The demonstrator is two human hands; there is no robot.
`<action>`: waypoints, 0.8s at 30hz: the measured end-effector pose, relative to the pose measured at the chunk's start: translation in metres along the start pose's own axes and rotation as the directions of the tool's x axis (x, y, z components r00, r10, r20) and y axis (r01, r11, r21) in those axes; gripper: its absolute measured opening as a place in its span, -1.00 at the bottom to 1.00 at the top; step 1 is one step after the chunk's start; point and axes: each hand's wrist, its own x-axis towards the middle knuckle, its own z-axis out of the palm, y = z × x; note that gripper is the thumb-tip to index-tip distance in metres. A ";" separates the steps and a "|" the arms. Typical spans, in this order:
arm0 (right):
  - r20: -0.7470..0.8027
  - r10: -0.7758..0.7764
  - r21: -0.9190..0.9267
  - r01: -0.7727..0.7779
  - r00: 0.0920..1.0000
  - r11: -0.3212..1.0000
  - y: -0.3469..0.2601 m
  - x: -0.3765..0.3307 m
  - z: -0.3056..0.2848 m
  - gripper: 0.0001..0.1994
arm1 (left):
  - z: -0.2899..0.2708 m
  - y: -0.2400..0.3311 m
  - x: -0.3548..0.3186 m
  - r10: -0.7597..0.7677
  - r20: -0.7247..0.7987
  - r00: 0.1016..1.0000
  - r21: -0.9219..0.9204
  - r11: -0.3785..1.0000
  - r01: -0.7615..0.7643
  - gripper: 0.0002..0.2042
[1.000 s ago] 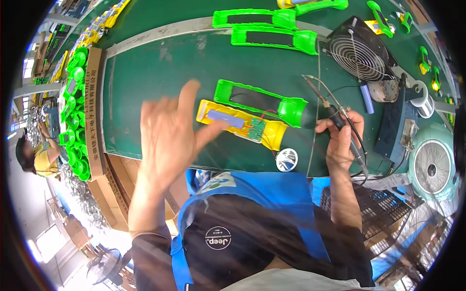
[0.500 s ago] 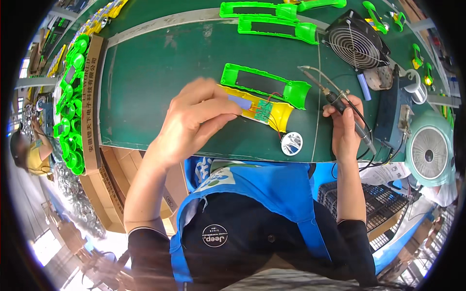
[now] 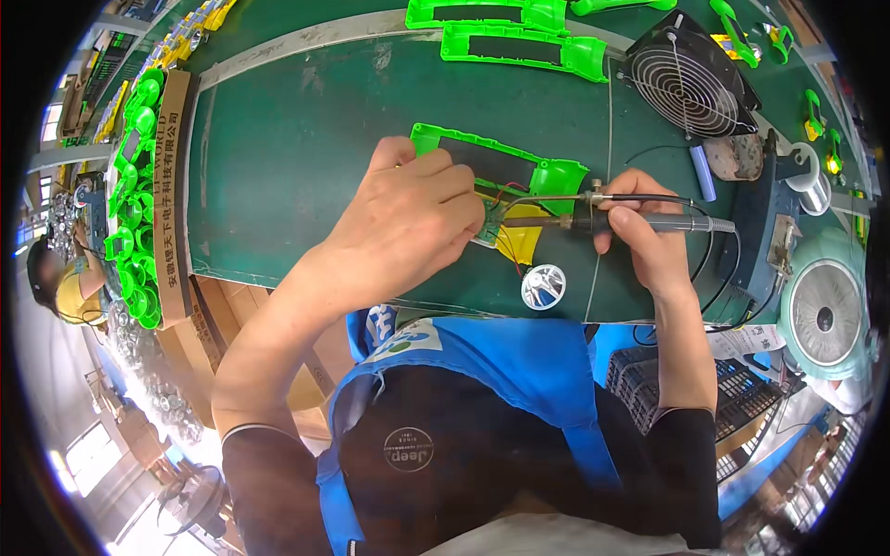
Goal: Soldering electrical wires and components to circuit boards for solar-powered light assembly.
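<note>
My right hand [image 3: 649, 232] is closed around a soldering iron [image 3: 663, 222] with a thin metal feed tube fixed along it. Its tip reaches the green circuit board [image 3: 494, 222] in a yellow plastic half-shell [image 3: 525, 233]. Over the shell's left part lies my left hand [image 3: 403, 218], fingers curled together at the board's edge; what they pinch is hidden, as is the blue cell seen there earlier. Wires run from the board to a round silver reflector [image 3: 543, 287] and up toward a green frame-shaped shell [image 3: 559, 181] just behind.
More green shells [image 3: 524, 54] lie at the back. On the right are a black fan [image 3: 691, 88], a loose blue cell [image 3: 703, 174], a dark soldering station [image 3: 762, 222], a solder spool [image 3: 816, 195] and a pale green fan [image 3: 823, 310]. A carton [image 3: 174, 204] of green parts borders the left.
The soldering iron has swung down and left, so its tip is now at the circuit board. My left hand has shifted right, covering the blue cell and part of the yellow shell.
</note>
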 end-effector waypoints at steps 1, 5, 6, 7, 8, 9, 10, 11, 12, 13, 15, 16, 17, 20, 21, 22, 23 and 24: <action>0.006 0.011 0.012 -0.011 1.000 1.000 -0.003 0.001 0.001 -0.82 | -0.001 -0.001 0.002 -0.002 0.002 1.000 -0.001 1.000 0.002 -0.86; 0.038 0.040 -0.030 -0.038 0.998 0.999 -0.008 0.006 0.001 -0.79 | -0.007 0.000 0.008 -0.026 0.038 0.999 0.027 0.999 0.025 -0.86; 0.037 0.050 -0.042 -0.049 0.998 0.998 -0.007 0.006 0.001 -0.80 | -0.005 0.000 0.009 -0.030 0.041 0.999 0.031 0.999 0.029 -0.86; 0.036 0.058 -0.054 -0.056 0.998 0.997 -0.008 0.005 0.001 -0.80 | -0.004 -0.001 0.009 -0.032 0.041 0.999 0.037 0.999 0.030 -0.87; 0.032 0.057 -0.056 -0.055 0.998 0.997 -0.009 0.005 0.002 -0.80 | -0.005 -0.001 0.010 -0.029 0.040 0.999 0.035 0.999 0.027 -0.87; 0.035 0.063 -0.055 -0.061 0.997 0.997 -0.008 0.005 0.003 -0.81 | -0.002 -0.002 0.008 -0.033 0.031 0.999 0.022 0.999 0.032 -0.87; 0.037 0.066 -0.055 -0.064 0.997 0.996 -0.006 0.005 0.004 -0.82 | -0.001 -0.002 0.007 -0.035 0.021 0.999 0.011 0.999 0.035 -0.87; 0.038 0.069 -0.055 -0.067 0.997 0.996 -0.006 0.005 0.004 -0.82 | 0.001 -0.003 0.006 -0.038 0.021 0.999 0.009 0.999 0.037 -0.87; 0.038 0.054 -0.080 -0.051 0.998 0.995 -0.004 0.003 0.003 -0.82 | 0.004 -0.003 0.004 -0.040 0.012 0.999 0.020 0.999 0.040 -0.86; 0.038 0.038 -0.105 -0.034 0.999 0.994 -0.003 0.002 0.003 -0.83 | 0.005 -0.002 0.003 -0.042 0.002 0.999 0.033 0.999 0.042 -0.86; 0.023 0.035 -0.103 -0.033 0.999 0.994 -0.001 -0.001 0.005 -0.83 | 0.006 0.000 0.002 -0.048 -0.001 0.999 0.028 0.998 0.048 -0.86; 0.028 0.006 -0.103 -0.003 1.000 0.995 0.002 -0.002 0.005 -0.83 | 0.006 0.001 0.002 -0.050 -0.004 0.999 0.026 0.998 0.050 -0.86; 0.034 -0.022 -0.103 0.026 0.999 0.994 0.005 -0.004 0.004 -0.83 | 0.006 0.002 0.002 -0.050 -0.004 0.999 0.026 0.998 0.050 -0.86; 0.032 -0.041 -0.129 0.045 0.999 0.991 0.005 -0.006 0.002 -0.82 | 0.003 0.003 0.003 -0.049 0.007 0.999 0.035 0.998 0.049 -0.86; 0.030 -0.044 -0.133 0.047 0.999 0.990 0.005 -0.006 0.001 -0.82 | 0.003 0.002 0.003 -0.048 0.008 0.999 0.036 0.998 0.048 -0.86; 0.003 -0.068 -0.101 0.068 0.998 0.993 0.003 -0.007 0.003 -0.80 | 0.003 0.001 0.003 -0.050 0.011 0.999 0.028 0.998 0.049 -0.86; -0.004 -0.089 -0.043 0.088 0.996 0.995 0.006 -0.007 0.000 -0.79 | 0.003 0.000 0.003 -0.052 0.016 0.999 0.019 0.999 0.051 -0.86; -0.013 -0.111 0.016 0.111 0.994 0.994 0.009 -0.006 -0.004 -0.78 | 0.002 0.000 0.003 -0.050 0.018 0.999 0.021 0.999 0.049 -0.86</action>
